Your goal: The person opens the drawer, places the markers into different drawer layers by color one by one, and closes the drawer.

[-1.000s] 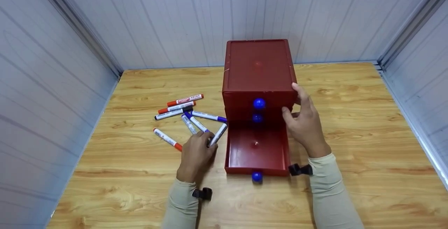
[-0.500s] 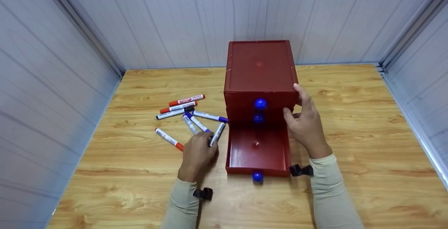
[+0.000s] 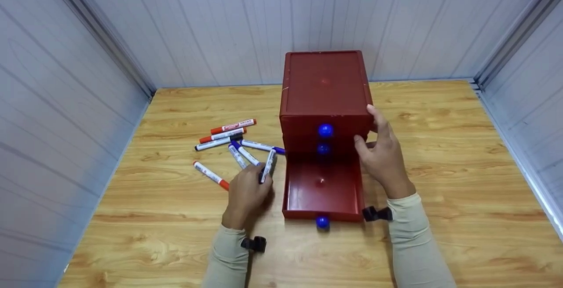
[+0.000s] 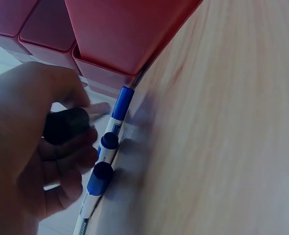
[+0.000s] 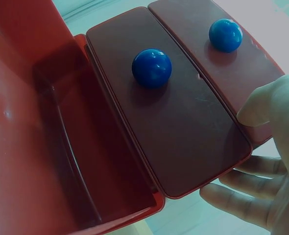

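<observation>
My left hand pinches a white marker with a black cap, left of the drawer cabinet in the head view. Blue-capped markers lie just beyond its fingers. The red plastic drawer cabinet has blue ball knobs, and its bottom drawer is pulled out with nothing in it. At the cabinet's front right corner, my right hand holds on, thumb against the upper drawer front and the other fingers along the side.
Red-capped markers and a black-capped one lie farther back on the wood-grain table. Another red-capped marker lies left of my left hand. Pale panel walls enclose the table at the back and both sides.
The marker in my left hand has tilted, its far end swinging left and now overlapping a blue cap in the head view. My right hand and the cabinet have stayed put.
</observation>
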`<control>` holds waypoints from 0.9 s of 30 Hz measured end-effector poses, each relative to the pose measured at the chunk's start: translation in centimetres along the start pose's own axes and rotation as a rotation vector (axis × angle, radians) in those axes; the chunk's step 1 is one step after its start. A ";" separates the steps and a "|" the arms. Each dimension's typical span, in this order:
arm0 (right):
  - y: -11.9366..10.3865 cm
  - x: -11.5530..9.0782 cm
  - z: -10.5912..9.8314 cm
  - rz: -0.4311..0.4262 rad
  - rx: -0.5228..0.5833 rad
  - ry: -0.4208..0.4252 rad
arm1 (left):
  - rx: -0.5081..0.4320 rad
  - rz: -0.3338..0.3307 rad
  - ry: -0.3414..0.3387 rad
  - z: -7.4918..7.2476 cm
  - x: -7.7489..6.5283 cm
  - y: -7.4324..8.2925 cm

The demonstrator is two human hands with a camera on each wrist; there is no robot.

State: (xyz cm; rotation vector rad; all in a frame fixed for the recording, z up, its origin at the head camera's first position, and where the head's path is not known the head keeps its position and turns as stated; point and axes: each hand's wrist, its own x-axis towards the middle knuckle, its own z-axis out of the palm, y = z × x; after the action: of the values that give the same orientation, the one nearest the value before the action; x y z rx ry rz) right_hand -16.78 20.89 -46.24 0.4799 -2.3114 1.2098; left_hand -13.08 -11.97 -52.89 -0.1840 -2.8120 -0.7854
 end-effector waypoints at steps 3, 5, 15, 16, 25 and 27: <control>0.0 0.0 0.0 -0.006 0.008 0.002 | -0.031 0.009 0.067 0.0 0.1 -0.1; 0.0 0.0 0.1 -0.012 0.015 0.004 | -0.049 0.017 0.113 0.1 0.1 -0.1; 0.1 0.0 0.0 -0.017 0.018 0.012 | -0.072 0.109 0.276 0.3 0.0 -0.3; 0.1 0.0 0.0 -0.015 0.019 0.012 | -0.069 0.118 0.286 0.3 0.1 -0.4; 0.0 0.1 0.0 -0.017 0.021 0.013 | -0.114 0.142 0.324 0.2 0.1 -0.4; 0.0 0.1 0.1 -0.014 0.021 0.013 | -0.137 0.166 0.334 0.2 0.0 -0.5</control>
State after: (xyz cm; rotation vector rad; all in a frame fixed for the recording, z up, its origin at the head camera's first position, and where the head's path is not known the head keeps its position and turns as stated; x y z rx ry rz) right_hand -16.88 20.85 -46.27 0.4941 -2.2828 1.2280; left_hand -13.20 -12.28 -53.31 -0.2761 -2.3987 -0.8783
